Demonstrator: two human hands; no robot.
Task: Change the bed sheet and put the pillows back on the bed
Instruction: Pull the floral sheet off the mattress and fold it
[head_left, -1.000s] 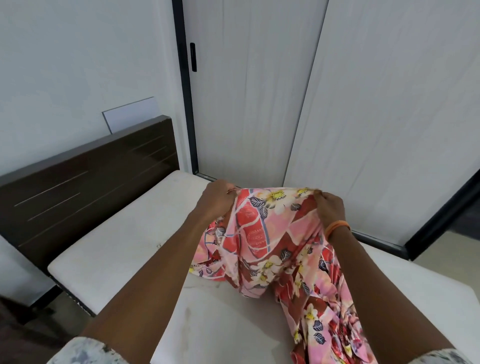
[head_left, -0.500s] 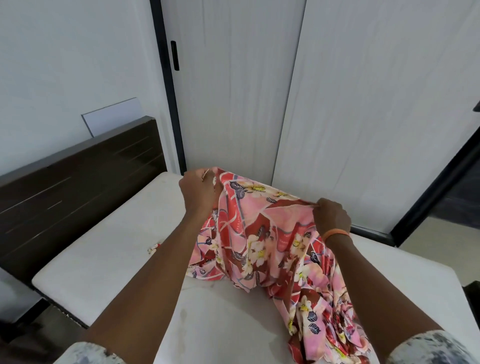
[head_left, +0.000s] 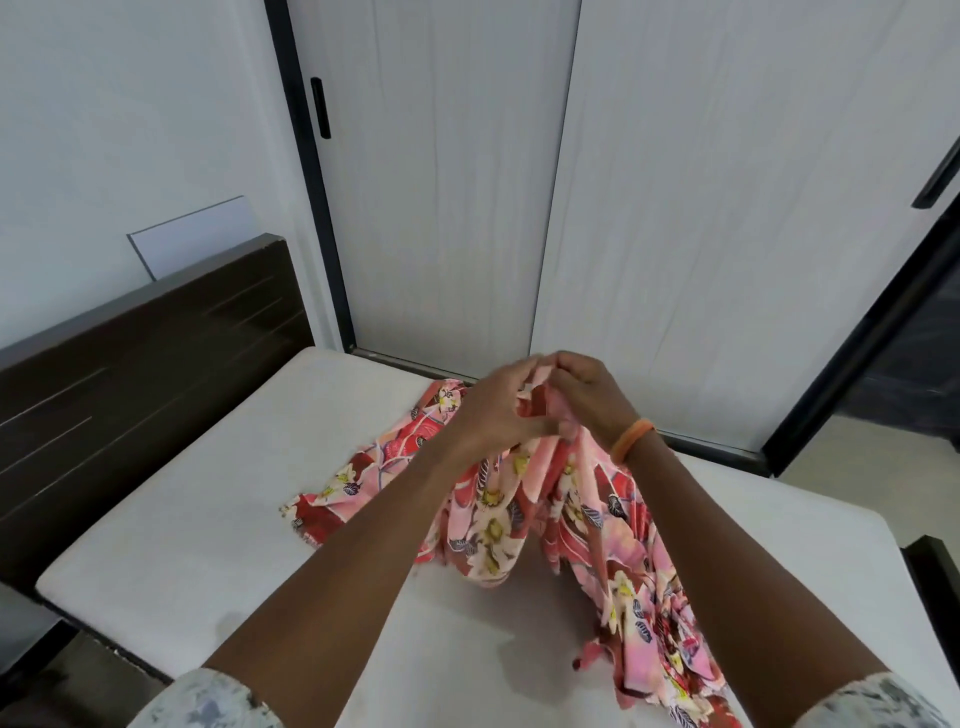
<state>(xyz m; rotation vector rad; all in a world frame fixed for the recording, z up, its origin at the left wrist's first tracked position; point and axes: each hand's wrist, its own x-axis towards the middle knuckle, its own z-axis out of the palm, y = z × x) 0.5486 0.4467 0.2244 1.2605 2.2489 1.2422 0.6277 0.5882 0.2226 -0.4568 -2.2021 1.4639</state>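
Left hand (head_left: 498, 402) and right hand (head_left: 587, 395) knuckle to knuckle, fingers of both curled into one bunched edge of the floral sheet (head_left: 519, 519), raised above the middle of the mattress (head_left: 208, 519). Orange band (head_left: 631, 439) on right wrist. Exact finger placement inside the bunch: cannot tell, cloth covers the fingertips.

Sheet hanging from the grip in two gathered falls. One tail spread flat toward the headboard (head_left: 130, 389) side, its frayed end near the left long edge of the mattress. Other tail trailing down to the near right corner, out of view at the bottom. Mattress bare white everywhere else, faint stain near the front edge. No pillows in view. Sliding wardrobe doors (head_left: 571, 208) just beyond the far edge of the mattress.

Step in hand, as judged: sorting out the hem to open the sheet for spreading. Task early; nothing tucked, nothing covered.

To do it well:
- Feed the hem hand over hand until a true corner turns up, not a mid-edge fold.
- Keep one hand pinched on that corner, slide the other along the same hem to the next corner.
- Spread arms wide before any throw; bunched cloth lands twisted.
- Aim the held edge at the headboard end, square to the mattress sides.
- Watch the near right tail: likely to drag off the corner and pull the rest askew.
- Thin cotton-like fabric, probably light and clingy, so a gentle billow should do better than a hard snap.
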